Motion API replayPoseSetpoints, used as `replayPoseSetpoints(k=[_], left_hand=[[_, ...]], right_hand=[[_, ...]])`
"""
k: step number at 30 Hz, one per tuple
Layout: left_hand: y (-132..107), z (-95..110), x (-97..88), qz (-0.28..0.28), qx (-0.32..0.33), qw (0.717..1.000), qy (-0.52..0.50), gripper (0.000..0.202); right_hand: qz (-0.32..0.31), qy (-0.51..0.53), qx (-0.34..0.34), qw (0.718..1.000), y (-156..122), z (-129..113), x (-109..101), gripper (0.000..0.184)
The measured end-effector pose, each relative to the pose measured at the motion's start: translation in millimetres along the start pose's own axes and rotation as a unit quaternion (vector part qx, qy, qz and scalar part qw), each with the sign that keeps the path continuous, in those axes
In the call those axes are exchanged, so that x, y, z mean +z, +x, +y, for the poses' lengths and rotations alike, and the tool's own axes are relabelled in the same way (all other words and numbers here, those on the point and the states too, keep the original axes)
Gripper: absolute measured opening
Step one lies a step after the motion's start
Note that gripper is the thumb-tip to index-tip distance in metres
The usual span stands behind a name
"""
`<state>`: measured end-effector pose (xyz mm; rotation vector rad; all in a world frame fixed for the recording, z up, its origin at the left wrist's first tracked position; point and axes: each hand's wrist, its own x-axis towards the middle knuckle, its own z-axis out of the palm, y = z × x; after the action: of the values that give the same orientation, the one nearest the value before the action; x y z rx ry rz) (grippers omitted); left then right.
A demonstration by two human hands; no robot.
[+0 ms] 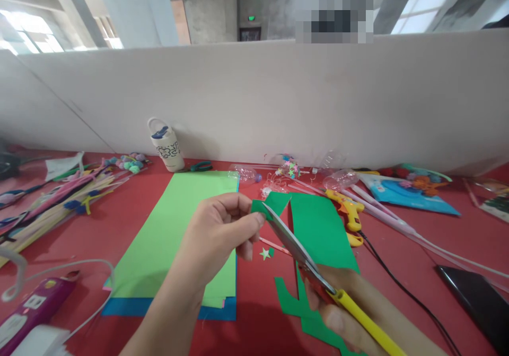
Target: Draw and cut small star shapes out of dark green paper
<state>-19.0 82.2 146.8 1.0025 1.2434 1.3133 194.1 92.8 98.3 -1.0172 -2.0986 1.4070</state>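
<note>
Between thumb and fingers, my left hand [222, 228] pinches a small piece of dark green paper [259, 207]. My right hand [338, 303] grips a pair of scissors [292, 242] with yellow handles, its blades pointing up and left. The blade tips meet the edge of the green piece. Below them on the table lie larger cut sheets of dark green paper [318, 228], partly hidden by my right hand. A small pale star [265, 253] rests on the red table between my hands.
A light green paper stack [170, 228] lies left, with a cup [169, 146] and pliers [201, 166] behind it. Plastic bottles [242, 173] stand at the back. On the right are a yellow glue gun [348, 207], its cord, and a black phone [477, 303].
</note>
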Motion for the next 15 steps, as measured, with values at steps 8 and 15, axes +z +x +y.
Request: replayPoseSetpoints(k=[8, 15], left_hand=[[1, -1, -1.0, -0.012, -0.004, 1.0, -0.005, 0.017], [1, -2, -0.7, -0.013, 0.0, 1.0, 0.004, 0.018]], right_hand=[[0.0, 0.01, -0.017, 1.0, 4, 29, 6, 0.063], [-0.015, 0.018, -0.013, 1.0, 0, 7, 0, 0.051]])
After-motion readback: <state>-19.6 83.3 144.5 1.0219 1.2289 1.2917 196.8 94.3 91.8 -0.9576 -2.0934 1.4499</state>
